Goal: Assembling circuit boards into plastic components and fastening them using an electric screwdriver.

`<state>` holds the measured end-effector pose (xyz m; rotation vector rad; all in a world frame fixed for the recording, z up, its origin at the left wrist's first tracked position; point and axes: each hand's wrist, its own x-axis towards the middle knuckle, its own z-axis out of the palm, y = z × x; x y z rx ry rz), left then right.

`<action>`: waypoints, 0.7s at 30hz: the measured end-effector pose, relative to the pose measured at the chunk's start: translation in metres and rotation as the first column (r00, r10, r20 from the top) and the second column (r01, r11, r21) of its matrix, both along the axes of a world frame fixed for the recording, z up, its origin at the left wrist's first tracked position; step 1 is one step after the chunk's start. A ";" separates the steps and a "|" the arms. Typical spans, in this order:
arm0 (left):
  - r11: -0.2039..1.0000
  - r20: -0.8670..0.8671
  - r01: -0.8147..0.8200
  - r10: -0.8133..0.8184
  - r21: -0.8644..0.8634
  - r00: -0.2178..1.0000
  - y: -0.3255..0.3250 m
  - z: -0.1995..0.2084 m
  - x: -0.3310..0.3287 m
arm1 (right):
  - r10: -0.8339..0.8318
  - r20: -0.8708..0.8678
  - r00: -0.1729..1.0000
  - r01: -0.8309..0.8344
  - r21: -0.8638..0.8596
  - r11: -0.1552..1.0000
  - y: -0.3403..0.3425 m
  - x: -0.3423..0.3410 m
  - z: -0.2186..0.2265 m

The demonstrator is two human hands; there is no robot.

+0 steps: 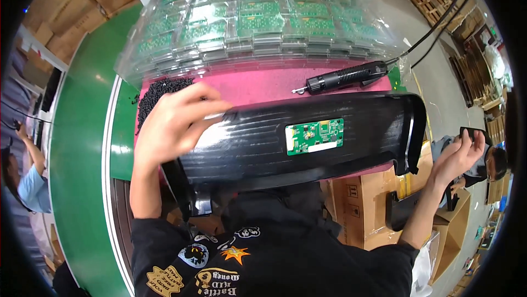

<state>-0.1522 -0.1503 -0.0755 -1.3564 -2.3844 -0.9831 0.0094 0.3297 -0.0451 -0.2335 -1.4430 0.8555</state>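
A long black plastic housing [247, 138] lies across the work surface in front of me, its raised end wall on the right. Within it, right of the middle, sits a green circuit board [314, 137] with a white connector at its left edge. My left hand [178, 124] is over the housing's left end, slightly blurred, fingers apart and nothing visible in them. Beside it is a heap of small black screws [159, 97]. My right hand [460, 157] is raised off to the right, away from the housing, fingers loosely bent and apart. I see nothing held in it.
Behind the housing, a black electric screwdriver [348, 77] lies on the pink mat [247, 86], its cable running up right. Clear plastic trays [241, 39] of green circuit boards are stacked at the back. Cardboard boxes [365, 204] and a co-worker [475, 157] are at right.
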 end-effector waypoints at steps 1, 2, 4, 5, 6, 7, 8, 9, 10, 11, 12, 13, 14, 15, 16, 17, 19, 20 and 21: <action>0.997 -0.060 -0.037 0.041 0.060 0.997 -0.001 0.001 0.011 | -0.063 0.000 0.998 0.063 -0.003 0.998 0.039 0.014 -0.014; 0.988 -0.098 -0.130 0.138 0.085 0.986 -0.006 0.004 0.026 | -0.105 0.023 0.994 0.106 -0.004 0.994 0.077 0.025 -0.030; 0.934 -0.177 -0.291 0.329 0.210 0.928 -0.031 0.011 0.051 | -0.263 0.107 0.959 0.255 0.082 0.963 0.153 0.054 -0.070; 0.892 -0.212 -0.371 0.428 0.260 0.879 -0.056 0.011 0.062 | -0.373 0.155 0.915 0.347 0.172 0.922 0.192 0.069 -0.096; 0.815 -0.178 -0.467 0.545 0.344 0.819 -0.076 0.004 0.072 | -0.405 0.257 0.877 0.364 0.195 0.911 0.240 0.098 -0.128; 0.702 -0.081 -0.570 0.658 0.427 0.749 -0.095 -0.009 0.079 | -0.433 0.359 0.827 0.378 0.215 0.901 0.274 0.127 -0.162; 0.382 0.268 -0.792 0.795 0.477 0.545 -0.114 -0.021 0.099 | -0.503 0.484 0.716 0.447 0.237 0.863 0.284 0.136 -0.194; 0.311 0.297 -0.748 0.776 0.586 0.556 -0.131 -0.031 0.102 | -0.559 0.590 0.582 0.507 0.274 0.817 0.292 0.146 -0.227; 0.162 0.450 -0.756 0.717 0.635 0.532 -0.144 -0.037 0.104 | -0.581 0.685 0.439 0.564 0.293 0.772 0.316 0.168 -0.259; 0.008 0.598 -0.761 0.613 0.648 0.516 -0.154 -0.044 0.104 | -0.593 0.757 0.274 0.617 0.335 0.712 0.339 0.194 -0.285; 0.045 0.659 -0.733 0.404 0.679 0.635 -0.158 -0.044 0.114 | -0.556 0.780 0.286 0.619 0.292 0.729 0.346 0.204 -0.314; 0.071 0.682 -0.698 0.161 0.713 0.713 -0.161 -0.045 0.118 | -0.527 0.797 0.295 0.624 0.258 0.738 0.351 0.214 -0.334; 0.052 0.693 -0.700 0.110 0.712 0.713 -0.168 -0.051 0.113 | -0.525 0.820 -0.227 0.454 0.566 0.688 0.370 0.231 -0.328; 0.020 0.699 -0.703 0.090 0.711 0.710 -0.192 -0.066 0.108 | -0.462 0.560 -0.688 0.154 0.735 0.661 0.389 0.237 -0.315; -0.061 0.757 -0.756 0.115 0.651 0.643 -0.201 -0.055 0.116 | -0.502 0.811 -0.300 0.532 0.579 0.618 0.359 0.215 -0.353; -0.162 0.812 -0.796 0.131 0.583 0.569 -0.199 -0.043 0.131 | -0.543 0.826 0.151 0.777 0.240 0.582 0.324 0.192 -0.381; -0.175 0.804 -0.786 0.172 0.593 0.569 -0.181 -0.027 0.139 | -0.541 0.837 -0.082 0.880 0.316 0.354 0.284 0.161 -0.365; -0.211 0.773 -0.743 0.178 0.635 0.609 -0.187 -0.033 0.138 | -0.430 0.881 -0.196 0.832 0.382 0.404 0.299 0.176 -0.364; -0.264 0.752 -0.706 0.151 0.657 0.642 -0.205 -0.051 0.128 | -0.346 0.879 -0.327 0.774 0.459 0.435 0.320 0.210 -0.345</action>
